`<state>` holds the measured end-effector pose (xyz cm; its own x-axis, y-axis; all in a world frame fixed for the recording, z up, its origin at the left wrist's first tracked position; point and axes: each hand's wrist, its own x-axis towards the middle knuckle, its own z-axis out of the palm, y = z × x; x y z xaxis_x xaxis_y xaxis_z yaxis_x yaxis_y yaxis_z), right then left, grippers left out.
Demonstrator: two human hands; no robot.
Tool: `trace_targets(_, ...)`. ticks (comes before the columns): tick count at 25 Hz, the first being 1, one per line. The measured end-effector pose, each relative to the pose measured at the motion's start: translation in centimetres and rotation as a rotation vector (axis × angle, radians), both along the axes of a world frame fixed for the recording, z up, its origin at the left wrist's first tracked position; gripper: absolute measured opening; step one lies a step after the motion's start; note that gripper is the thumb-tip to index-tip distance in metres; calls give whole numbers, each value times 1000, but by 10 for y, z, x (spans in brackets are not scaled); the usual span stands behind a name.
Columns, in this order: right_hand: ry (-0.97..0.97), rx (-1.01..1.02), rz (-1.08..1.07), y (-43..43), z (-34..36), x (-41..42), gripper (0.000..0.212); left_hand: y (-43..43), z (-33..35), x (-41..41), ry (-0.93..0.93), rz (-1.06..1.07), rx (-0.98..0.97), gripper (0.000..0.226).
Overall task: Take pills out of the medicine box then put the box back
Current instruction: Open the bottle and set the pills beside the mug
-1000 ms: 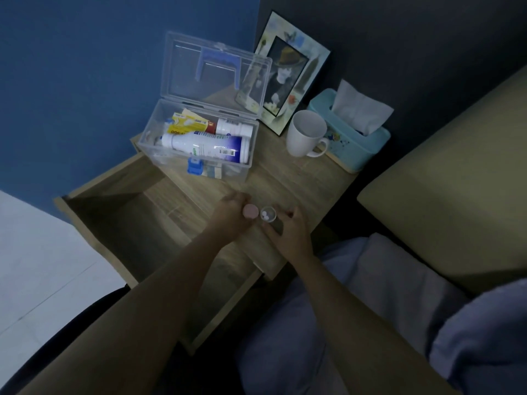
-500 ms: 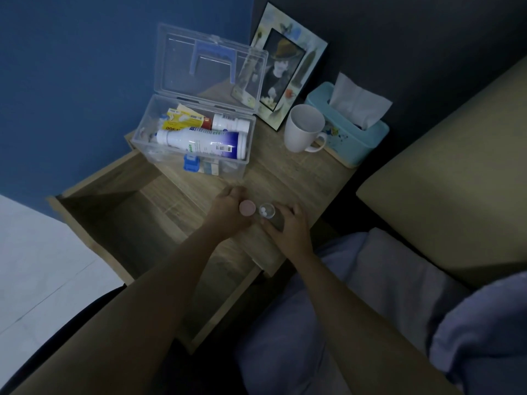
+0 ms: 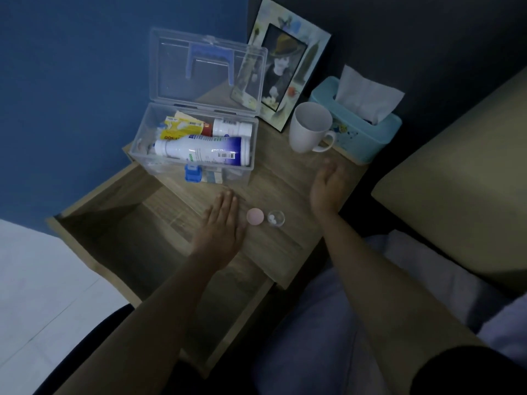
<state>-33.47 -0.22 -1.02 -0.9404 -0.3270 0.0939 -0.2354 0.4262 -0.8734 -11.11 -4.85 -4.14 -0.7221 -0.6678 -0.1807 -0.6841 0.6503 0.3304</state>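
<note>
The clear plastic medicine box (image 3: 142,143) stands at the back left of the wooden nightstand, its lid raised and a blue latch at the front. Inside lie a white and blue bottle (image 3: 205,151), a smaller white bottle and a yellow packet. A small clear pill container (image 3: 276,218) holding white pills stands near the front edge, with its pink cap (image 3: 254,216) lying beside it on the left. My left hand (image 3: 221,229) lies flat and empty just left of the cap. My right hand (image 3: 328,185) hovers empty, fingers apart, to the right, near the mug.
A white mug (image 3: 309,132), a teal tissue box (image 3: 356,126) and a picture frame (image 3: 285,64) stand at the back right. The nightstand's drawer (image 3: 119,238) is pulled out below my left arm. A bed edge (image 3: 456,166) lies to the right.
Both hands let go of the pink cap and the pill container, which now stand on the nightstand. My left hand drew slightly left; my right hand moved right and back toward the mug.
</note>
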Motion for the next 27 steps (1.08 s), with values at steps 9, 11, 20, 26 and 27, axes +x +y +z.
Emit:
trace_targets(9,-67,-347,-302,-57,-3,-50,31,1,3,0,-21,-6,-37,63)
trace_targets(11,-115,-372,-233,-63,-1,-51,33,1,4,-1,-22,-2,-35,63)
trace_targets(20,-360,-422,-205,-79,11,-52,45,2,3,0,7,5,-64,62)
trace_targets(26,-477,-578,-169,-41,14,-5,38,2,0,-1,7,0,-96,67)
trace_targets(27,-486,-573,-139,-32,12,4,38,2,0,0,5,1,-90,66)
